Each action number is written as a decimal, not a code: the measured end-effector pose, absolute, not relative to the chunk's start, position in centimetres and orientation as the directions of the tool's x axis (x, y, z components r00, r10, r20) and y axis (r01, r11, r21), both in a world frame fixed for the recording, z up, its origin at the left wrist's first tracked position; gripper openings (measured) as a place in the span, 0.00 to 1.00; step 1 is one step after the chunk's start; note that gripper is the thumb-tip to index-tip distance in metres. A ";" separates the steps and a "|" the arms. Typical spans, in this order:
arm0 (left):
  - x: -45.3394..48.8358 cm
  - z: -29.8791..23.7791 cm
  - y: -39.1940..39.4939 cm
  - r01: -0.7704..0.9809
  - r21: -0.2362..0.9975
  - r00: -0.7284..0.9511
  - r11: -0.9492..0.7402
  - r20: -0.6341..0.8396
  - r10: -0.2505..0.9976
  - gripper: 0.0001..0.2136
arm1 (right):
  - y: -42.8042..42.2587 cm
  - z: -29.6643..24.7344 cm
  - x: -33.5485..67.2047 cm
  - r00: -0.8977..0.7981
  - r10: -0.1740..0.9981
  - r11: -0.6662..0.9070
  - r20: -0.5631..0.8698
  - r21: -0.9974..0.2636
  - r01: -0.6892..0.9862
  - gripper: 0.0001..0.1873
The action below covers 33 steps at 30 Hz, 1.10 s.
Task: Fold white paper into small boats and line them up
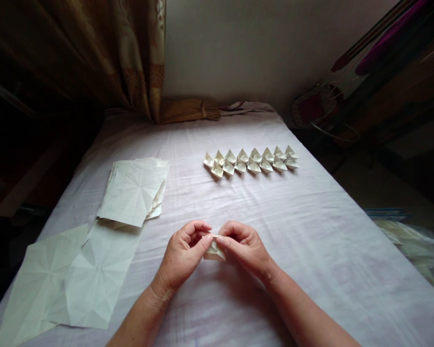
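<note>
"Left hand [188, 246] and right hand [245, 248]: what are they doing?"

"Pinching one small folded paper [214, 252] between them. Left thumb sits at its upper left, right thumb at its upper right, tips close together, with the other fingers curled in."

"Is it touching the cloth [311, 241]?"

"Can't tell. It's over the near half, right of the sheets."

"Take me across from the left, then."

"Creased sheets [97, 277] come first, overlapping, one running up under the stack [128, 190]. That stack is slightly askew, its top sheet marked with creases spreading from the middle. Beyond it a curtain [137, 58] hangs near the cloth's far end."

"Next?"

"Folded pieces [254, 165] in two close rows, points up, farther out than the hands and a little to the right."

"And last?"

"Clear plastic [415, 246], lower down past the cloth's right edge. What's inside is too blurred to name."
</note>
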<state>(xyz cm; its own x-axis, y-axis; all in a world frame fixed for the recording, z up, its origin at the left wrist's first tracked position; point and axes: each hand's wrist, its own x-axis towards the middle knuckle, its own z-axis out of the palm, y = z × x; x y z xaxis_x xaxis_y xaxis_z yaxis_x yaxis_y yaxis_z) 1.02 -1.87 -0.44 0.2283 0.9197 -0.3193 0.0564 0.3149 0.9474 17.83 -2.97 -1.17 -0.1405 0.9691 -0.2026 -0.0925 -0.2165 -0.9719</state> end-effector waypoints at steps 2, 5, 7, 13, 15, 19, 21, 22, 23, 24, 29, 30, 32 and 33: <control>1.0 -0.3 -1.7 0.046 0.943 0.229 0.330 -0.331 0.915 0.14 | -3.0 -1.4 17.9 -0.124 0.973 -0.207 -0.193 -0.971 -0.115 0.17; 1.0 -0.1 -1.4 0.094 0.946 0.219 0.310 -0.323 0.921 0.14 | -2.9 -1.7 18.1 -0.110 0.977 -0.195 -0.183 -0.974 -0.116 0.17; 0.9 0.1 -1.3 0.119 0.946 0.206 0.303 -0.321 0.924 0.14 | -2.8 -1.8 18.1 -0.106 0.977 -0.194 -0.183 -0.976 -0.096 0.16; 1.0 0.3 -1.2 0.135 0.944 0.185 0.302 -0.323 0.928 0.13 | -2.7 -1.7 17.9 -0.093 0.977 -0.194 -0.191 -0.981 -0.020 0.16; 0.9 0.3 -1.2 0.119 0.941 0.202 0.318 -0.336 0.920 0.13 | -2.6 -1.8 17.8 -0.076 0.975 -0.212 -0.208 -0.976 -0.046 0.16; 0.7 0.0 -0.9 0.102 0.940 0.212 0.326 -0.341 0.916 0.15 | -2.5 -2.0 17.5 -0.058 0.975 -0.219 -0.215 -0.974 -0.057 0.16; 0.6 -0.3 -0.8 0.119 0.944 0.203 0.306 -0.325 0.924 0.17 | -2.4 -2.2 17.3 -0.035 0.975 -0.222 -0.221 -0.974 -0.038 0.16; 0.6 -0.5 -0.8 0.129 0.945 0.196 0.302 -0.323 0.926 0.17 | -2.3 -2.2 17.2 -0.020 0.975 -0.224 -0.223 -0.974 -0.028 0.16; 0.6 -0.6 -0.8 0.136 0.942 0.190 0.307 -0.329 0.925 0.18 | -2.3 -2.3 17.1 -0.003 0.975 -0.224 -0.224 -0.974 -0.020 0.16; 0.6 -0.8 -0.8 0.135 0.937 0.185 0.323 -0.344 0.920 0.18 | -2.2 -2.4 17.0 0.018 0.975 -0.221 -0.221 -0.975 -0.015 0.16; 0.8 -1.7 -0.7 0.096 0.905 0.201 0.414 -0.425 0.882 0.22 | -2.0 -2.8 16.7 0.120 0.980 -0.164 -0.157 -0.985 0.050 0.15; 0.7 -1.8 -0.5 0.118 0.910 0.191 0.397 -0.413 0.891 0.21 | -1.9 -2.9 16.7 0.130 0.983 -0.144 -0.130 -0.984 0.103 0.14; 0.4 -2.0 0.0 0.207 0.926 0.144 0.315 -0.347 0.927 0.18 | -1.7 -3.1 16.8 0.139 0.989 -0.082 -0.044 -0.956 0.281 0.12; 0.2 -2.1 0.3 0.268 0.927 0.122 0.262 -0.302 0.945 0.17 | -1.6 -3.2 16.9 0.130 0.992 -0.042 0.009 -0.920 0.390 0.11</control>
